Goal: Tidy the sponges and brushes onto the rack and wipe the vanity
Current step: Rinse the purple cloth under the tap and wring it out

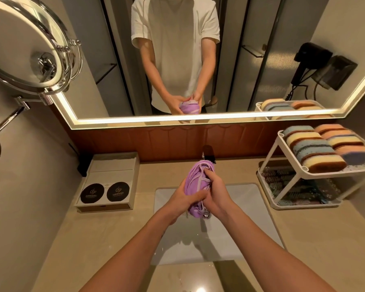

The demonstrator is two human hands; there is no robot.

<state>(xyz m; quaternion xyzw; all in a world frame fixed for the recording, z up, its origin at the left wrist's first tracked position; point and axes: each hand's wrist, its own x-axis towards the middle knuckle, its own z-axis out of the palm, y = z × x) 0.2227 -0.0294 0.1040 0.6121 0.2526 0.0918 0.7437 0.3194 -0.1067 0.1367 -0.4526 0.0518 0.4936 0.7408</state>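
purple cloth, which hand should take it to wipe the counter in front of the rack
Right. Both hands grip the purple cloth over the sink; the right hand is on the same side as the rack, so the left hand would have to cross over.

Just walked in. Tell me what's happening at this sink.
A person stands at the vanity, both hands wrapped around a bunched purple cloth over the sink. The left hand closes around the cloth's left side and the right hand has its grip on the right side, as if wringing it. On the white two-tier rack to the right, sponges already lie in rows on the top shelf and what look like brushes sit on the lower one. The tidying looks done; wiping seems next.
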